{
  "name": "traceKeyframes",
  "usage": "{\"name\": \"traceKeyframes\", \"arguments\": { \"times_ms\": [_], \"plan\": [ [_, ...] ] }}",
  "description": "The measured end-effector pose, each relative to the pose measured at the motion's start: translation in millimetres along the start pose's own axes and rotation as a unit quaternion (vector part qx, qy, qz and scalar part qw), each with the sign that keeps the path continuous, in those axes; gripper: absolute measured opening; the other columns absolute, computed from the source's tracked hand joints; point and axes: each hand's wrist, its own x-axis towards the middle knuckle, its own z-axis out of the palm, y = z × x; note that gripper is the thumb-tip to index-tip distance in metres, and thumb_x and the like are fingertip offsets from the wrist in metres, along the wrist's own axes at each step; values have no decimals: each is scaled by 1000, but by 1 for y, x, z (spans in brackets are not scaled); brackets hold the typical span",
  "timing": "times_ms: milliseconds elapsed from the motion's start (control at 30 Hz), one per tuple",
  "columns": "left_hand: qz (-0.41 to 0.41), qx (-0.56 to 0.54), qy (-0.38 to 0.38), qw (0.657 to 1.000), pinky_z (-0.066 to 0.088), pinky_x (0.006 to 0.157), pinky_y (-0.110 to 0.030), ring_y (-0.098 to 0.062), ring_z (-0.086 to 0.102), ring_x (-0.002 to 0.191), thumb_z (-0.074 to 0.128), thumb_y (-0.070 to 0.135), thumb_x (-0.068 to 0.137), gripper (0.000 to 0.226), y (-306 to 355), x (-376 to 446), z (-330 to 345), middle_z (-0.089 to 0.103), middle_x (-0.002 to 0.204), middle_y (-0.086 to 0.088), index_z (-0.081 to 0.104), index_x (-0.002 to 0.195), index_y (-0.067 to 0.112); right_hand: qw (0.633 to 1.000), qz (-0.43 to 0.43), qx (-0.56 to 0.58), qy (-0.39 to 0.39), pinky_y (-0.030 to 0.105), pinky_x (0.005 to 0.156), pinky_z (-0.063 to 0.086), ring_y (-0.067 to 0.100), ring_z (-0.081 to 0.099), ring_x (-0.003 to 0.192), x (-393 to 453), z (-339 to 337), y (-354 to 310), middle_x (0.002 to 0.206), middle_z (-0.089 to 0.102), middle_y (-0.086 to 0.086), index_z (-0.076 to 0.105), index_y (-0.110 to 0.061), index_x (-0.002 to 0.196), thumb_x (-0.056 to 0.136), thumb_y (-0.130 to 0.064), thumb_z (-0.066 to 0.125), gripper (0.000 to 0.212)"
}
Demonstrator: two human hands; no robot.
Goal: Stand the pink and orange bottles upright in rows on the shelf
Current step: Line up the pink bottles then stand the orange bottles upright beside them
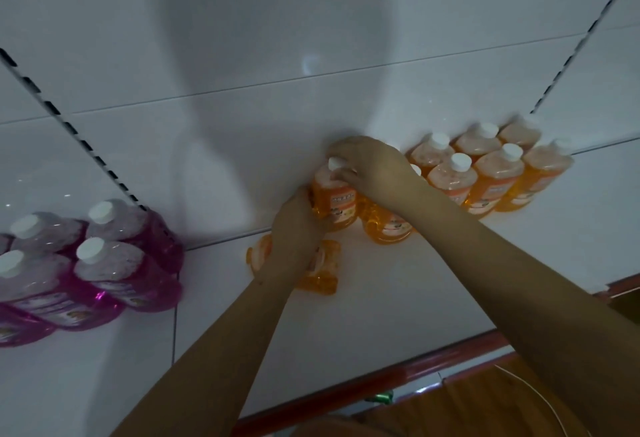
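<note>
A person reaches both bare arms onto a white shelf [398, 284]. The left hand [294, 228] has its fingers curled around the lower side of an upright orange bottle [334, 199]; the right hand [370, 166] grasps the same bottle near its white cap. That bottle stands at the back of the shelf, at the left end of a group of upright orange bottles [485, 166], touching its neighbour.

The main risk looks to be knocking: the right forearm crosses just above the standing orange group, and a careless pull back could topple them like dominoes. Another orange bottle [322, 270] lies on its side under the left wrist and could be nudged or rolled.

The orange bottles are clear plastic with amber liquid, white caps and pale labels. Upright pink bottles [104, 263] stand well apart at the left.
</note>
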Motion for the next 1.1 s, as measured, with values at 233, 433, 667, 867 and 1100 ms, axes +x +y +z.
{"name": "traceKeyframes", "arguments": {
  "times_ms": [233, 433, 667, 867, 1100],
  "plan": [
    [65, 7, 41, 997, 44, 92, -25, -15, 58, 111, 65, 26, 92, 39, -28, -21, -41, 63, 122, 0, 57, 128, 15, 981, -84, -31, 171, 28, 86, 46, 24, 60, 102, -11, 17, -34, 111, 66, 6, 68, -10, 111, 86, -15, 64, 26],
    [-2, -31, 200, 979, 51, 91, -43, -21, 56, 104, 62, 1, 87, 33, -87, -80, -64, 52, 110, 2, 61, 119, 9, 998, -58, 29, 0, 38, 88, 53, 21, 56, 116, -31, 67, -72, 129, 57, 2, 57, -15, 129, 94, -29, 58, 38],
    [-79, -69, 137, 985, 51, 94, -37, -17, 56, 106, 59, 5, 93, 39, -113, -133, -60, 47, 118, 3, 54, 132, 11, 982, -39, -6, -185, 42, 101, 43, 28, 44, 125, -31, 115, -101, 142, 43, 5, 38, -19, 145, 79, -59, 68, 83],
    [-88, -90, 102, 987, 44, 96, -24, -13, 56, 110, 61, 13, 95, 39, -115, -149, -63, 56, 121, -1, 55, 133, 12, 983, -17, 0, -182, 39, 99, 44, 28, 46, 121, -26, 126, -99, 137, 48, 3, 42, -25, 144, 68, -59, 77, 90],
    [-124, -365, -156, 909, 45, 110, -39, -13, 59, 126, 49, 61, 95, 61, -98, -136, -74, 59, 140, 4, 45, 145, 28, 916, 77, 385, -83, 26, 89, 54, 3, 61, 107, -38, 64, -107, 121, 62, -17, 52, -36, 135, 80, -44, 76, 61]
  ]
}}
